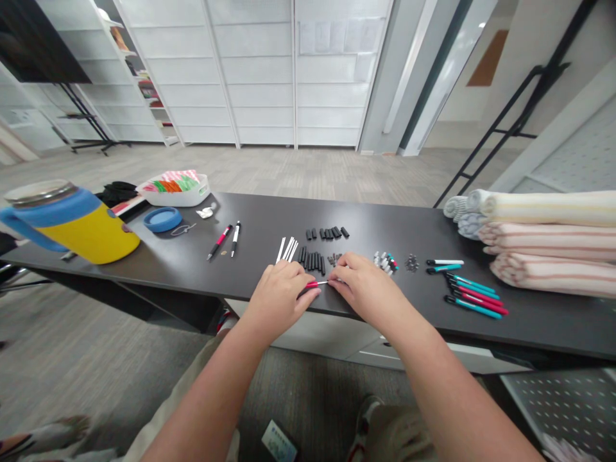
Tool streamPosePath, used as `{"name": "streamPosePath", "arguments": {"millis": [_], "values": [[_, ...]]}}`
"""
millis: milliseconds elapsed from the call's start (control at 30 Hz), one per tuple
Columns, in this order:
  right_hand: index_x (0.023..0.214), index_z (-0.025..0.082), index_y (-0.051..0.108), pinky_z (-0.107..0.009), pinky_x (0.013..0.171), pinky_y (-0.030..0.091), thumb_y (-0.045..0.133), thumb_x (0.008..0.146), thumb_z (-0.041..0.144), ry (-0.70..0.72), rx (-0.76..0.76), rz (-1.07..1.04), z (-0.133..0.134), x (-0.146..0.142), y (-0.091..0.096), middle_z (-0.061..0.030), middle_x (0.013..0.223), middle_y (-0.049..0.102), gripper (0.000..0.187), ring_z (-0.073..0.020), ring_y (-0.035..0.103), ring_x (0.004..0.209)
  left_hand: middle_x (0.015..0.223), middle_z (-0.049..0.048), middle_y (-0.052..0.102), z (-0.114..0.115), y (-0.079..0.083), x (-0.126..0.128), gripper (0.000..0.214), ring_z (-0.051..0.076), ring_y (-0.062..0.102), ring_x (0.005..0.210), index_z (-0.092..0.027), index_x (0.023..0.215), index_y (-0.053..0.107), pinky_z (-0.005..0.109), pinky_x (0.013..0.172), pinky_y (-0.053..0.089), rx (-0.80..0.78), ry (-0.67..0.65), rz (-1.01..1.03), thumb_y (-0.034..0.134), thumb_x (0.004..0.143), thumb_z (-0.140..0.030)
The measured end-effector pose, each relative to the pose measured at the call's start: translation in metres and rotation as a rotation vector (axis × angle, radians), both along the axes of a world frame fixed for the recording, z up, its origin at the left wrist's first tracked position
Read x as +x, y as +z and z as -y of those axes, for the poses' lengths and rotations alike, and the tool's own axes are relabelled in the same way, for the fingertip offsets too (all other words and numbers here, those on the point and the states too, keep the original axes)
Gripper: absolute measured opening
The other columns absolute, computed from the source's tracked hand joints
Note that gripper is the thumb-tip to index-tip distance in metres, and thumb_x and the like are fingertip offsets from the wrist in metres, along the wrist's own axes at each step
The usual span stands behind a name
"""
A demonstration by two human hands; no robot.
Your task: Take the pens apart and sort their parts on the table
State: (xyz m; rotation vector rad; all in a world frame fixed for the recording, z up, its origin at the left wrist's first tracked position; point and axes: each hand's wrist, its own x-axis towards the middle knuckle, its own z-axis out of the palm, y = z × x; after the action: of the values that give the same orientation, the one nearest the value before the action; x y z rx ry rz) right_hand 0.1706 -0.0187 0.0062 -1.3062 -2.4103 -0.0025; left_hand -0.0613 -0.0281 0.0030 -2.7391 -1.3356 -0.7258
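Near the table's front edge, my left hand [279, 292] is closed around a red pen barrel [312, 284]. A thin pale rod, like a refill, sticks out of the barrel's right end. My right hand [368, 285] pinches the far end of that rod, so its tip is hidden by the fingers. Just beyond the hands lie several white refills [287, 248], black rubber grips [312, 259], shorter black pieces [328, 233] and small springs [333, 259]. Right of my right hand are white, teal and red small parts [385, 262] and a pile of tiny metal pieces [412, 262].
Several teal, red and white pen barrels [476, 296] lie at right, beside rolled towels [548, 240]. At left are two whole pens [220, 242], a blue lid [162, 219], a yellow and blue mug [77, 221] and a white basket [178, 196]. The dark table [269, 215] has drawers underneath.
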Motion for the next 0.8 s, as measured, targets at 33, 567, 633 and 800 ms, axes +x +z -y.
{"name": "streamPosePath", "arguments": {"millis": [33, 567, 633, 800], "values": [[0.097, 0.020, 0.075, -0.040, 0.088, 0.053, 0.065, 0.100, 0.020, 0.022, -0.004, 0.003, 0.001, -0.002, 0.001, -0.0102, 0.109, 0.068, 0.010, -0.0254, 0.064, 0.097, 0.105, 0.0068, 0.072, 0.000, 0.000, 0.001, 0.016, 0.027, 0.061, 0.101, -0.024, 0.107, 0.076, 0.041, 0.084, 0.045, -0.008, -0.016, 0.004, 0.068, 0.100, -0.037], [0.102, 0.021, 0.072, -0.036, 0.086, 0.052, 0.068, 0.100, 0.023, 0.164, -0.127, -0.190, 0.006, 0.001, 0.005, -0.0069, 0.099, 0.072, 0.005, -0.0219, 0.065, 0.094, 0.098, 0.0069, 0.069, -0.006, -0.001, 0.000, 0.016, 0.023, 0.064, 0.094, -0.020, 0.096, 0.070, 0.038, 0.087, 0.050, -0.069, -0.120, 0.050, 0.057, 0.105, -0.024], [0.100, 0.020, 0.074, -0.036, 0.087, 0.053, 0.065, 0.100, 0.021, 0.173, -0.118, -0.174, 0.006, -0.001, 0.003, -0.0078, 0.098, 0.072, 0.009, -0.0221, 0.066, 0.095, 0.098, 0.0069, 0.069, -0.006, -0.001, -0.001, 0.015, 0.023, 0.064, 0.095, -0.021, 0.097, 0.070, 0.038, 0.087, 0.050, -0.071, -0.128, 0.051, 0.058, 0.105, -0.024], [0.097, 0.020, 0.076, -0.034, 0.085, 0.054, 0.063, 0.101, 0.018, 0.137, -0.132, -0.159, 0.004, 0.006, 0.007, -0.0071, 0.097, 0.072, 0.014, -0.0207, 0.069, 0.090, 0.100, 0.0064, 0.071, -0.008, -0.001, -0.006, 0.014, 0.023, 0.065, 0.096, -0.021, 0.096, 0.070, 0.038, 0.086, 0.050, -0.078, -0.102, 0.065, 0.058, 0.104, -0.023]]}}
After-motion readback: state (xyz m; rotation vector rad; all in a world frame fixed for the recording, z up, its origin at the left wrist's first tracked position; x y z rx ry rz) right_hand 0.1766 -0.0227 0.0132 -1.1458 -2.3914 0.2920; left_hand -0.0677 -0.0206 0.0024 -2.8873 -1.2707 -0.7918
